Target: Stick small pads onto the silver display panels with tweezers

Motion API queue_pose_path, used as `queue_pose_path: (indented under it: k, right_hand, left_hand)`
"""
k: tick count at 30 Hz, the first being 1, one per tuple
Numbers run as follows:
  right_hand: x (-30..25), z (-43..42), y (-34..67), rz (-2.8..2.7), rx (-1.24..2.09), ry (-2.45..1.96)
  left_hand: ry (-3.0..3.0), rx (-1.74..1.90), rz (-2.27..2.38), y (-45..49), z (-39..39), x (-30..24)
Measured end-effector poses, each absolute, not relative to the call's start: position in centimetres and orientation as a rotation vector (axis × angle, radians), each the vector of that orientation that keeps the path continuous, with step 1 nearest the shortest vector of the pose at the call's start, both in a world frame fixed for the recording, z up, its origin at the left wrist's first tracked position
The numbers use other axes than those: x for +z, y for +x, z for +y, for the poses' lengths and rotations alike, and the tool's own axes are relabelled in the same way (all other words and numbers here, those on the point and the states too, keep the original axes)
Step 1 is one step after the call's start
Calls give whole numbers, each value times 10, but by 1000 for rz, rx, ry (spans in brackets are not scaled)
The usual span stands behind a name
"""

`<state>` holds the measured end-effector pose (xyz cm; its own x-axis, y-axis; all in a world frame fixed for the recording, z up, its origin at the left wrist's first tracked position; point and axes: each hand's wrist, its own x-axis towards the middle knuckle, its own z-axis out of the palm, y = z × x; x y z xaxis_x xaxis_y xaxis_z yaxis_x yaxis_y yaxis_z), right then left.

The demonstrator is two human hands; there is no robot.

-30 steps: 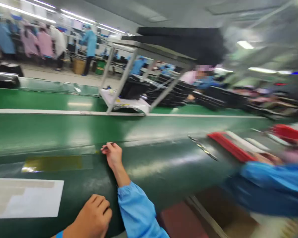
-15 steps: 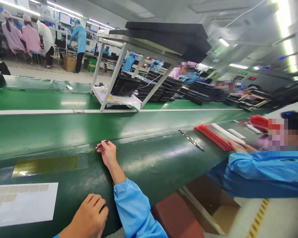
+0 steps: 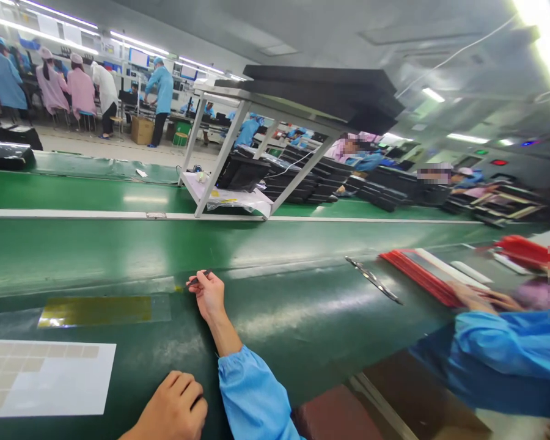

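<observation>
My right hand, in a blue sleeve, is raised over the green work surface. Its fingers pinch a small dark piece, too small to tell its kind. A yellow speck of tape lies just left of those fingertips. Lower down, my left hand rests on the surface with its fingers curled in; whatever may be inside is hidden. To its left lies a white sheet with rows of beige squares. Behind that sheet is a clear strip bearing a yellow film.
A metal rack with black panels on top stands across the green bench. On the right, a co-worker's hands touch a red-edged stack. A shiny thin metal strip lies between us. Several people work at the back.
The view has shifted, so everything sits a little lower and further right. My right hand keeps its pinch on the small dark piece; my left hand stays curled.
</observation>
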<state>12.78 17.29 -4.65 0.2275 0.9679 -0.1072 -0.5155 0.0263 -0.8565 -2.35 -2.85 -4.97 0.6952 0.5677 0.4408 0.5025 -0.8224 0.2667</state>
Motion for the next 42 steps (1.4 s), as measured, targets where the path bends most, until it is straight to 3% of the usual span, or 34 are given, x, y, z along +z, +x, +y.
queue_pose_path:
  k: [9, 25, 42]
  right_hand:
    - [-50, 172, 129, -609, 1276, -953]
    - [-47, 173, 129, -601, 1266, -940]
    - [-51, 173, 130, -607, 1269, -935]
  left_hand:
    - [2853, 1024, 896, -18, -26, -59]
    - [2765, 725, 886, -24, -29, -50]
    - [2785, 803, 882, -23, -27, -45]
